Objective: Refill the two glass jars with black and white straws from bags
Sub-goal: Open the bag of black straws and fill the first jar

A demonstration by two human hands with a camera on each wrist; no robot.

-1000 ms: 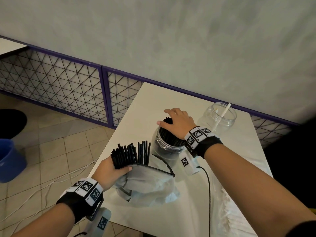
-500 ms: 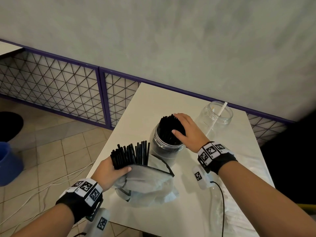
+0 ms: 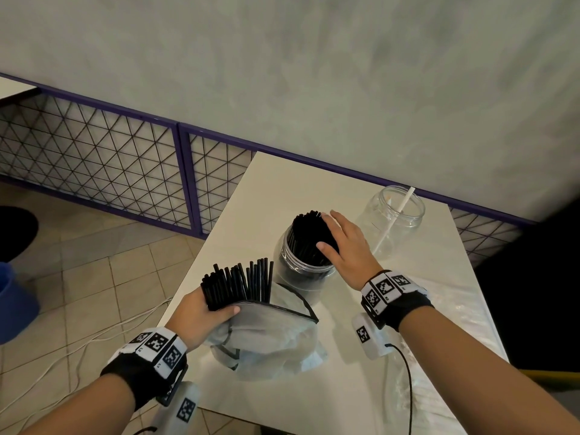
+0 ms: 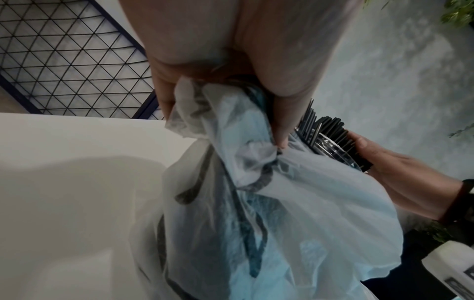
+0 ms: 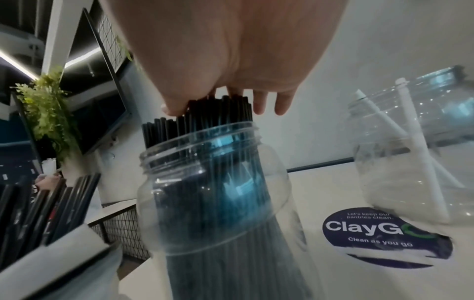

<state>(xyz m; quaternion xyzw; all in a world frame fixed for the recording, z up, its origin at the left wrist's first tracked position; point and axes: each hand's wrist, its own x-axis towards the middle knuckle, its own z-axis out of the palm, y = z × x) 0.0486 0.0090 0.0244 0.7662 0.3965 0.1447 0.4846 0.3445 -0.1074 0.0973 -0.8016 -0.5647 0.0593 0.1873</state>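
On the white table [image 3: 270, 189] stands a clear jar [image 3: 301, 271] packed with upright black straws [image 3: 309, 233]. My right hand [image 3: 332, 233] lies open against the right side of their tops, thumb and straight fingers touching them; the right wrist view shows the same hand [image 5: 218, 101] over the straw tops [image 5: 205, 113]. My left hand [image 3: 219, 312] grips the mouth of a pale bag [image 3: 266, 337] together with a bundle of black straws [image 3: 238, 282] sticking out of it. A second clear jar [image 3: 392, 221] at the back right holds one white straw [image 3: 400, 211].
A clear plastic bag [image 3: 445, 372] lies along the table's right side. A round ClayGo sticker [image 5: 384, 237] is on the tabletop between the jars. A purple mesh fence [image 3: 94, 158] and a grey wall stand behind. A blue bucket [image 3: 12, 309] and cables are on the floor at left.
My right hand has slid from over the top of the jar's straws to their right side and drawn back toward me. The left hand keeps its grip on the bag.
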